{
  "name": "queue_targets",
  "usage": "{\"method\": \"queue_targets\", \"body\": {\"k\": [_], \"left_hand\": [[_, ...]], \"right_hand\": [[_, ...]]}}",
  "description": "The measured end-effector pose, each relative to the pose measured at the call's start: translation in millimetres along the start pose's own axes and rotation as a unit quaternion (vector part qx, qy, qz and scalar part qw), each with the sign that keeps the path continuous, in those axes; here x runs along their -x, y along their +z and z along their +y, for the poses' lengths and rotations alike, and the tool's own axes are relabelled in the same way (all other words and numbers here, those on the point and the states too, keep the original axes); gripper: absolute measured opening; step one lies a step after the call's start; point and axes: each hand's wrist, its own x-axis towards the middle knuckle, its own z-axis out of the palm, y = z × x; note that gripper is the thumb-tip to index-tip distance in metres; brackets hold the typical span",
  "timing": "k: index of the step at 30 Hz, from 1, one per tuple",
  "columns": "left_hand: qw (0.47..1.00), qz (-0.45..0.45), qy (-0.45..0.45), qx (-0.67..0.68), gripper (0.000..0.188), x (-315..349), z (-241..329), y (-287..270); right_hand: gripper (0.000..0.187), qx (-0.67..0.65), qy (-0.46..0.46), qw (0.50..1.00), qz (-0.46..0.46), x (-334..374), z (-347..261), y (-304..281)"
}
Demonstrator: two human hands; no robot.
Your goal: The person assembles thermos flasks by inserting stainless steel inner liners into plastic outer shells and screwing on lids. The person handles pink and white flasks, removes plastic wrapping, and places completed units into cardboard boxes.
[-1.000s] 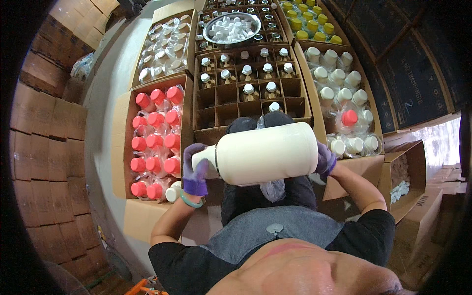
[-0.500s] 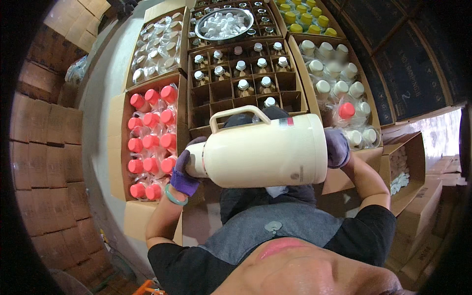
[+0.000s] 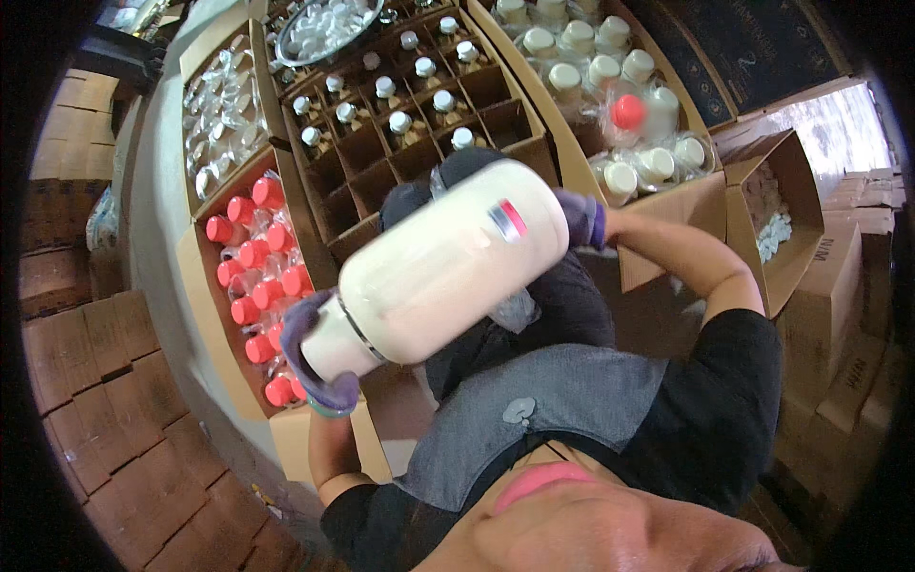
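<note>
A cream thermos jug (image 3: 448, 272) lies across in front of me, tilted with its base up to the right. A small coloured label shows on its body, and the handle is not visible. My left hand (image 3: 334, 393), in a purple glove, is wrapped around the narrow cap end. At the base, my right hand (image 3: 579, 217), also gloved, supports the jug; its fingers are mostly hidden behind it. Beyond the jug stands a divided carton (image 3: 357, 172) with several white-capped bottles (image 3: 400, 122) in its cells.
A carton of red-capped bottles (image 3: 254, 253) stands at left. White-lidded bottles (image 3: 603, 71) in plastic fill another carton at right, one red-lidded. A metal bowl (image 3: 282, 50) holds white caps. Stacked cartons (image 3: 124, 372) line the left; an open carton (image 3: 801, 238) stands right.
The jug has turned so its base points up to the right, its handle has gone from sight, and its label faces me. My left hand has shifted lower and left. The view has swung too.
</note>
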Motion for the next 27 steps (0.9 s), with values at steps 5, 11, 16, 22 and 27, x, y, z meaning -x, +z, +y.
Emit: {"method": "queue_targets", "body": {"k": [5,11,16,22,27], "left_hand": [[0.944,0.274,-0.154,0.104,0.075,38,-7,16],[0.906,0.312,-0.278,0.068,0.057,114,-52,58],[0.944,0.252,-0.208,0.035,0.079,110,-19,98],[0.936,0.008,-0.153,-0.318,0.099,126,3,100],[0.947,-0.203,-0.041,-0.246,0.042,71,17,80]], "right_hand": [[0.046,0.065,0.018,0.977,0.202,-67,-121,-5],[0.034,0.53,-0.166,0.829,0.064,-27,-133,106],[0.019,0.413,-0.217,0.863,0.191,-54,-84,48],[0.032,-0.007,-0.09,0.786,0.612,-100,-210,-98],[0.025,0.036,-0.191,0.786,0.587,-160,-176,-213]]}}
